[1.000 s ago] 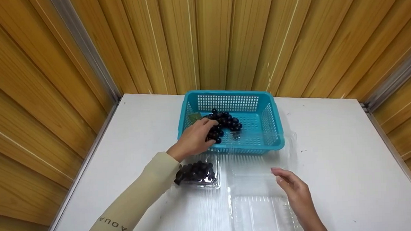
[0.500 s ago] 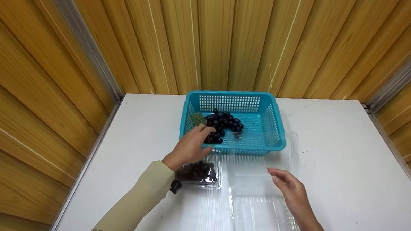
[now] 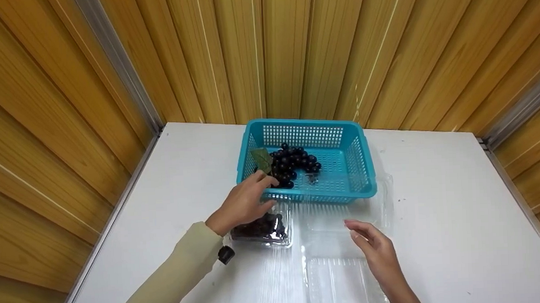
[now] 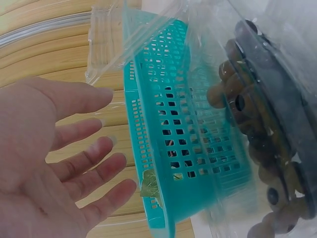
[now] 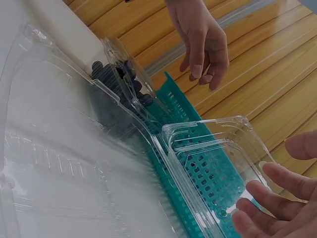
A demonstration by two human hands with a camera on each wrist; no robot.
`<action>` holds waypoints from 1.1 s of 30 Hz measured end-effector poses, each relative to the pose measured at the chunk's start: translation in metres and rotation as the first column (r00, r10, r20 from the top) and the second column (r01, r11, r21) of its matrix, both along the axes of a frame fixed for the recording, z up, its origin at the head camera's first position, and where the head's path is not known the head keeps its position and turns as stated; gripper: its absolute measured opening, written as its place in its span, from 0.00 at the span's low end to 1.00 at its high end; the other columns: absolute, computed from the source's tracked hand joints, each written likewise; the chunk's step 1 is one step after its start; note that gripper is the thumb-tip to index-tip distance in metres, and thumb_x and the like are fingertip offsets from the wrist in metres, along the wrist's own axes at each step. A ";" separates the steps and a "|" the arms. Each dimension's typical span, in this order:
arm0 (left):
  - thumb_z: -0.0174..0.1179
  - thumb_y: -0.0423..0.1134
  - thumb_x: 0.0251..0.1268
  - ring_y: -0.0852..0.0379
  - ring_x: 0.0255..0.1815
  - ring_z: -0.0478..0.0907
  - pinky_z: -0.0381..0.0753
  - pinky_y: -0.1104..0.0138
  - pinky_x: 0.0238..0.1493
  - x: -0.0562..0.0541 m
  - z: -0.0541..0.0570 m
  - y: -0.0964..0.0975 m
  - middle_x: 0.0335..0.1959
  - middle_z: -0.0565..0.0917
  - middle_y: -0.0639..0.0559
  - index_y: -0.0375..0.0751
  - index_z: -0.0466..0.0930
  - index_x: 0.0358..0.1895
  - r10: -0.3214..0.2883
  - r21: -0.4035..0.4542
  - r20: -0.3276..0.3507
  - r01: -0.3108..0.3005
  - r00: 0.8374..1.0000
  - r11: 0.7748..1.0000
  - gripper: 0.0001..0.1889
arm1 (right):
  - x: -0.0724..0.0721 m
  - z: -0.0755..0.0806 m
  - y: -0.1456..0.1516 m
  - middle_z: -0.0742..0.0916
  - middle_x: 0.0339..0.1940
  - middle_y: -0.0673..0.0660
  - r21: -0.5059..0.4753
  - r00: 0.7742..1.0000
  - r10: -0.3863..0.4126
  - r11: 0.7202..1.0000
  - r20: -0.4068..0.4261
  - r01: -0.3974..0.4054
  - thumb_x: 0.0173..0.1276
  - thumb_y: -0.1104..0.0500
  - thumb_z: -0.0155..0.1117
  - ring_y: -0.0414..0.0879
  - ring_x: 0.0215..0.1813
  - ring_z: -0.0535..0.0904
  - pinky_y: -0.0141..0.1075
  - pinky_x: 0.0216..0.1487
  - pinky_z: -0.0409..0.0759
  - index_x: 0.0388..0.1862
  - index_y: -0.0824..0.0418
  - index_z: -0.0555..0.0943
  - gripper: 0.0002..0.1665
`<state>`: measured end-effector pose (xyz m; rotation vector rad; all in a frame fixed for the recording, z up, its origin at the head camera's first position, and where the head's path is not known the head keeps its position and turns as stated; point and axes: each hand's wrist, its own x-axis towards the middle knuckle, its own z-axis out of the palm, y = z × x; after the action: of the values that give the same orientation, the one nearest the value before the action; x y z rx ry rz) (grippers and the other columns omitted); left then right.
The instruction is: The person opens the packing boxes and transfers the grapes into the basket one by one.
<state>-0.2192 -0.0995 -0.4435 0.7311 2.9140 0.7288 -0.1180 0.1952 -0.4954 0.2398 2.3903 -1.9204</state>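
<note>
My left hand hovers at the front-left rim of the turquoise basket, fingers loosely spread. The left wrist view shows nothing between its fingers. Inside the basket lies a bunch of dark grapes with a green leaf at its left end. Below that hand sits a clear clamshell box holding more dark grapes, partly hidden by the hand in the head view. My right hand, fingers relaxed and holding nothing, is over the right side of an open, empty clear clamshell.
The empty clamshell's raised lid overlaps the basket's front-right corner. Everything stands on a white table, with wood-look panel walls behind and at both sides.
My left hand has drawn back from over the basket's grapes toward the front left, uncovering more of the leaf and bunch. My right hand has shifted slightly left.
</note>
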 end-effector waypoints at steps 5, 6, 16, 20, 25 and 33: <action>0.65 0.44 0.62 0.56 0.50 0.75 0.81 0.60 0.53 0.003 -0.002 -0.004 0.52 0.76 0.52 0.48 0.76 0.59 0.005 0.012 -0.003 -0.005 1.000 1.000 0.21 | 0.001 0.001 -0.003 0.81 0.62 0.57 -0.015 1.000 0.001 1.000 -0.012 -0.001 0.74 0.60 0.54 0.29 0.59 0.75 0.18 0.58 0.71 0.60 0.63 0.76 0.18; 0.65 0.44 0.62 0.56 0.50 0.76 0.81 0.60 0.53 0.004 -0.002 -0.005 0.52 0.77 0.52 0.48 0.76 0.59 0.003 0.012 -0.004 -0.003 1.000 1.000 0.21 | 0.001 0.001 -0.003 0.80 0.62 0.57 -0.016 1.000 0.000 1.000 -0.012 0.000 0.74 0.60 0.54 0.29 0.59 0.75 0.18 0.58 0.71 0.60 0.63 0.76 0.18; 0.65 0.43 0.62 0.56 0.50 0.78 0.81 0.60 0.53 0.010 -0.004 -0.010 0.53 0.78 0.51 0.46 0.77 0.58 -0.006 0.012 -0.017 0.007 1.000 1.000 0.20 | -0.002 0.000 -0.011 0.81 0.62 0.55 -0.005 1.000 0.015 1.000 -0.012 -0.015 0.74 0.59 0.54 0.30 0.60 0.75 0.20 0.59 0.71 0.60 0.61 0.76 0.18; 0.65 0.43 0.62 0.54 0.53 0.77 0.80 0.58 0.56 0.012 -0.005 -0.010 0.56 0.78 0.51 0.46 0.77 0.58 -0.001 0.010 -0.004 0.001 1.000 1.000 0.21 | -0.001 0.000 -0.013 0.81 0.61 0.57 -0.013 1.000 0.013 1.000 -0.026 -0.014 0.74 0.60 0.55 0.31 0.59 0.75 0.19 0.59 0.71 0.60 0.62 0.76 0.18; 0.65 0.44 0.62 0.53 0.59 0.76 0.78 0.57 0.59 0.015 -0.007 -0.011 0.59 0.78 0.51 0.47 0.76 0.59 -0.007 -0.004 -0.014 0.007 1.000 1.000 0.22 | -0.001 -0.001 -0.015 0.81 0.61 0.59 -0.027 0.999 0.009 1.000 -0.041 -0.010 0.73 0.60 0.56 0.30 0.58 0.76 0.19 0.58 0.72 0.59 0.63 0.77 0.18; 0.67 0.47 0.60 0.48 0.66 0.72 0.74 0.52 0.64 0.019 -0.010 -0.013 0.65 0.76 0.49 0.48 0.74 0.64 -0.037 -0.064 0.001 0.037 0.999 0.997 0.28 | -0.001 -0.003 -0.017 0.82 0.60 0.60 -0.042 0.999 0.011 0.999 -0.048 -0.013 0.72 0.62 0.57 0.31 0.58 0.76 0.20 0.58 0.72 0.57 0.64 0.77 0.17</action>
<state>-0.2006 -0.1129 -0.4532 0.7771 2.9003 0.6286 -0.1190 0.1779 -0.4982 0.1788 2.3715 -1.9921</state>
